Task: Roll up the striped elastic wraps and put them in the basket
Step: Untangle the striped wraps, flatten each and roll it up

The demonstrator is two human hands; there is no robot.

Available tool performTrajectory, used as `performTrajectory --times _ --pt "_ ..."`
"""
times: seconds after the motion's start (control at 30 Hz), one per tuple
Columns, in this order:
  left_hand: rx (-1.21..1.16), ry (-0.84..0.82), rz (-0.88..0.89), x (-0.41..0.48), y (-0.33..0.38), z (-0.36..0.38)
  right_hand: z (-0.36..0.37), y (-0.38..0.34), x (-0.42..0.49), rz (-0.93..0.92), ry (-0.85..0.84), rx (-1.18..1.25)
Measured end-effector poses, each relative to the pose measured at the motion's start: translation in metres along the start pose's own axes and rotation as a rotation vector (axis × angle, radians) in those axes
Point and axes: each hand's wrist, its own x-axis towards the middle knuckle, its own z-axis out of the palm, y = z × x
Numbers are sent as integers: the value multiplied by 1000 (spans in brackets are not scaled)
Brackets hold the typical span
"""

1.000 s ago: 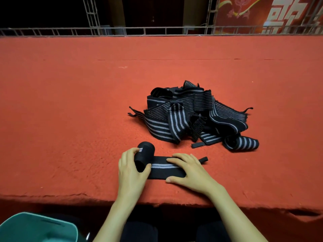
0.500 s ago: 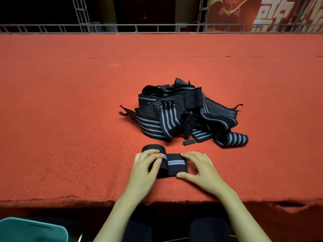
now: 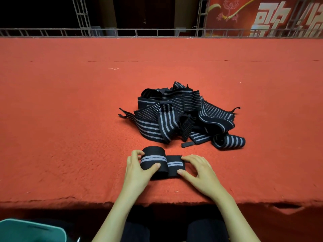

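A black wrap with one grey stripe [image 3: 153, 158] lies near the front edge of the red surface, almost fully rolled. My left hand [image 3: 138, 172] grips the roll, thumb on its front and fingers round its left end. My right hand [image 3: 197, 170] pinches the short flat tail [image 3: 174, 165] still lying to the right of the roll. Behind them sits a tangled pile of black striped elastic wraps [image 3: 180, 117]. A corner of the green basket [image 3: 31, 230] shows at the bottom left, below the surface's edge.
The red carpeted surface [image 3: 70, 119] stretches wide to both sides and far back to a metal railing [image 3: 157, 32]. Its front edge [image 3: 70, 203] runs just behind my wrists. My dark-clothed legs show below it.
The roll has grown and the flat tail has shortened as my left hand rolled rightward. My right hand stayed on the tail's end.
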Motion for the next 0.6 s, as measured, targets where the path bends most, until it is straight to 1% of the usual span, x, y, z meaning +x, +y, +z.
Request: performTrajectory --times 0.13,0.3,0.4,0.43,0.5,0.57,0.6 --pt "2 49 47 -2 5 11 2 3 1 53 64 -6" --pt "99 119 200 -3 17 32 4 7 1 91 63 24" --pt "195 105 352 -3 27 45 2 9 2 93 89 103" --pt "206 72 400 -4 30 50 0 9 2 103 141 153" --pt "159 -23 442 -5 36 59 -7 9 0 187 316 283" --pt "45 -96 455 -4 41 64 -13 9 -4 308 490 360" --pt "-35 -126 445 -3 44 66 -15 7 -5 351 534 384"
